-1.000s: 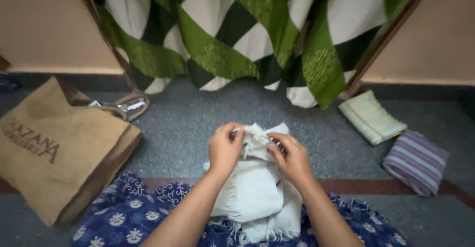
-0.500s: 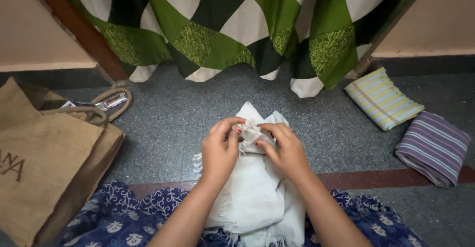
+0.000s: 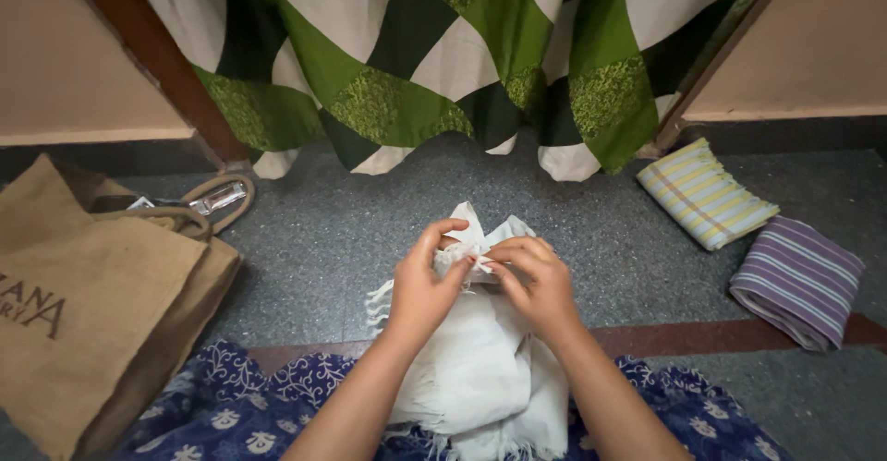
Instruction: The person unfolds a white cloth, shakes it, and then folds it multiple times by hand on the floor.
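Observation:
A white fringed cloth (image 3: 476, 369) lies bunched over my lap and onto the grey floor. My left hand (image 3: 421, 285) pinches its upper edge, fingers curled around the fabric near the fringe. My right hand (image 3: 536, 284) grips the same bunched edge just beside it, the two hands almost touching. A point of the cloth sticks up above my fingers. My lap is covered by a blue garment with white flowers (image 3: 240, 406).
A brown jute bag (image 3: 88, 304) with looped handles lies at the left. A folded yellow-striped cloth (image 3: 704, 193) and a folded purple-striped cloth (image 3: 796, 281) rest on the floor at the right. A green, white and dark patterned curtain (image 3: 443, 54) hangs ahead.
My hands have shifted slightly on the cloth's top edge, left fingers lifting higher. The view has moved a little, so the bag and folded cloths sit slightly differently in frame.

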